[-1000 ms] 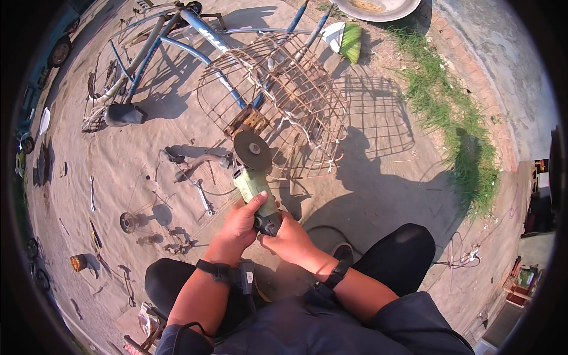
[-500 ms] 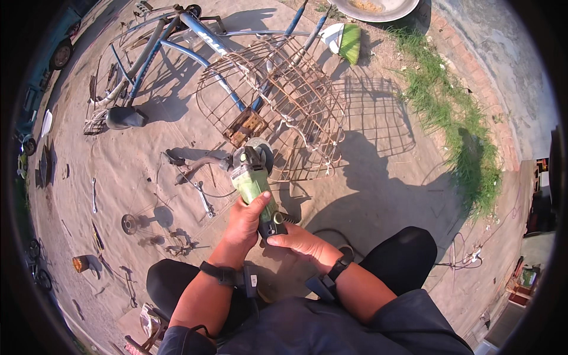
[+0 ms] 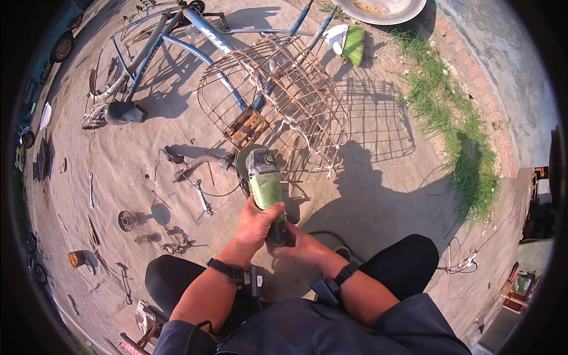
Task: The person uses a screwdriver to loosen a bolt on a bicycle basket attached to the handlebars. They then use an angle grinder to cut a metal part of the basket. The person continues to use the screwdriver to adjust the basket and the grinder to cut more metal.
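My left hand (image 3: 255, 221) is wrapped around the green body of an angle grinder (image 3: 268, 188). Around the grinder's dark rear end closes my right hand (image 3: 296, 243). The tool's head points away from me, with its round disc (image 3: 241, 161) showing on the left side. Just beyond the head is a rusty metal bracket (image 3: 246, 127) at the lower edge of a rusty wire basket (image 3: 296, 106). Whether the disc touches any metal I cannot tell. The basket sits against a blue bicycle frame (image 3: 204, 29) lying on the ground.
Left of the grinder lie a curved handlebar piece (image 3: 204, 161), a wrench (image 3: 202, 197), a wheel hub (image 3: 126, 220) and another wrench (image 3: 91, 190). A green broom head (image 3: 353, 46) and a metal basin (image 3: 387, 18) are at the far side. Grass (image 3: 455, 130) borders the wall on the right.
The grinder has rolled in my hands and shifted slightly right; its disc, earlier on the right of the head, now shows on the left. Both hands keep hold of it.
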Motion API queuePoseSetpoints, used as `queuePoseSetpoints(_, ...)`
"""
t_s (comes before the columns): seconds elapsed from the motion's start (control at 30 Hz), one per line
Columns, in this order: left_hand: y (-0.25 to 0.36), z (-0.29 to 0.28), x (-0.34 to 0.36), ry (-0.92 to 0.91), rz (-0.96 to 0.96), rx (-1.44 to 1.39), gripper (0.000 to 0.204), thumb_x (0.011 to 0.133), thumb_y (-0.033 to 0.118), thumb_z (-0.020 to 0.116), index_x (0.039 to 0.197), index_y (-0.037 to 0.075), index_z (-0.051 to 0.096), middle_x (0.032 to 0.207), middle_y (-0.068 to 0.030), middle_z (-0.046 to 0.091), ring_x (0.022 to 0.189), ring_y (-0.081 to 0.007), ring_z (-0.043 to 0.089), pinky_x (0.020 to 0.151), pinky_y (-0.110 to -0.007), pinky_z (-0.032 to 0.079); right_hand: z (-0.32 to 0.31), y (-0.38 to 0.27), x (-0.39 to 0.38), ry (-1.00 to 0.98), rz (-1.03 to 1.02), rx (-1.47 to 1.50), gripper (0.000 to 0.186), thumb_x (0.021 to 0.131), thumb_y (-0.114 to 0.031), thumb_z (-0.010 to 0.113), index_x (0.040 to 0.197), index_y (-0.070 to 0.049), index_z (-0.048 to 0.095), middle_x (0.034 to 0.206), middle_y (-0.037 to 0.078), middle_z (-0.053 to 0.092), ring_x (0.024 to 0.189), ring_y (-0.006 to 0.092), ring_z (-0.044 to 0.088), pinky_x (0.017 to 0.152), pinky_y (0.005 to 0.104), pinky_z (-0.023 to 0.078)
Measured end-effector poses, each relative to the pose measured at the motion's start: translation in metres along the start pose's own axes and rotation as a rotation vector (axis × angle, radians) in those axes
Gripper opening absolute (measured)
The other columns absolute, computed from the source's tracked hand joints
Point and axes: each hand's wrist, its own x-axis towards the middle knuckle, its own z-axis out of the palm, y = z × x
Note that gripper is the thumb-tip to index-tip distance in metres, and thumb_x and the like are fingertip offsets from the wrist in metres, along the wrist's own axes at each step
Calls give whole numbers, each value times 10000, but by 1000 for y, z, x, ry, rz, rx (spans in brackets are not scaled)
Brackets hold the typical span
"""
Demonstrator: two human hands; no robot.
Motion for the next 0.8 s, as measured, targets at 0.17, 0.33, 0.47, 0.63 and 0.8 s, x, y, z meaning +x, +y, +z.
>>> queuePoseSetpoints(0.17, -4, 11, 6, 5, -3, -107, 479, 890, 139, 830, 1260, -30, 577, 1066, -93, 686, 917, -176, 668, 822, -336, 561, 0, 6, -12, 88, -271, -319, 952, 844, -177, 858, 1598, -5, 301, 1352, 162, 635, 1284, 272, 612, 1086, 396, 500)
queuePoseSetpoints(0.33, -9, 23, 15, -50, -4, -218, 476, 897, 115, 818, 1276, -24, 566, 1088, -96, 679, 940, -179, 667, 829, -349, 563, -15, 17, -13, 236, -260, -647, 899, 885, -147, 733, 1629, -16, 246, 1334, 284, 629, 1215, 401, 662, 965, 431, 553)
queuePoseSetpoints(0.47, -11, 27, 23, -42, -13, -242, 504, 894, 110, 819, 1297, -28, 550, 1098, -104, 680, 955, -184, 669, 840, -355, 568, -11, 29, -13, 423, -289, -870, 859, 890, -130, 678, 1627, -1, 254, 1325, 322, 620, 1117, 451, 678, 916, 480, 575)
queuePoseSetpoints(0.63, -8, 27, 29, -88, 10, -223, 537, 891, 116, 821, 1320, -28, 532, 1105, -104, 681, 947, -188, 672, 837, -355, 571, -3, 36, -10, 484, -184, -1026, 884, 911, -173, 701, 1635, -2, 225, 1223, 298, 684, 970, 458, 721, 802, 516, 589)
queuePoseSetpoints(0.8, -13, 23, 41, -119, 5, -196, 562, 886, 120, 825, 1337, -33, 527, 1122, -103, 680, 945, -184, 668, 842, -353, 572, -1, 37, 3, 533, -252, -1013, 989, 904, -220, 740, 1652, -1, 132, 1124, 283, 721, 877, 466, 729, 716, 526, 581)
